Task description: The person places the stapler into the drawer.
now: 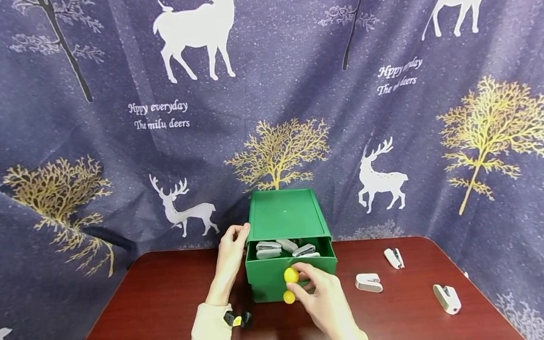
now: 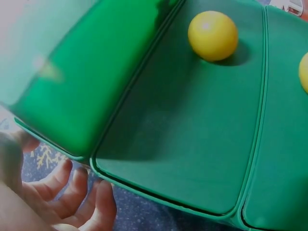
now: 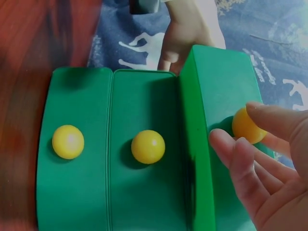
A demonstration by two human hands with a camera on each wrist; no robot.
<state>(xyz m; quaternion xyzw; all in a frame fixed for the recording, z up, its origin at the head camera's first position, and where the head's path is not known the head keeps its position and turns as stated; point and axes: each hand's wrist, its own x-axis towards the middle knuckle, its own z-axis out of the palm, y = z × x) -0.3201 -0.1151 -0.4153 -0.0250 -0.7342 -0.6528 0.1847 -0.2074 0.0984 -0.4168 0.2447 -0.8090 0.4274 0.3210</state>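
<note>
Should the yellow knob (image 1: 291,275), pinched by the right hand (image 1: 325,298), be pushed, staplers (image 1: 269,253) heaped in the protruding top drawer (image 1: 266,271) might be jammed against the green cabinet (image 1: 284,214), or it might be shifted across the worktop (image 1: 145,326) if poorly steadied by the left hand (image 1: 232,249), its fingers parted alongside. Both lower drawers (image 3: 149,197) are closed, contents hidden.

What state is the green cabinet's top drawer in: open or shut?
Open: the top drawer juts from the green cabinet, baring staplers inside, while the right hand holds its yellow knob.
</note>
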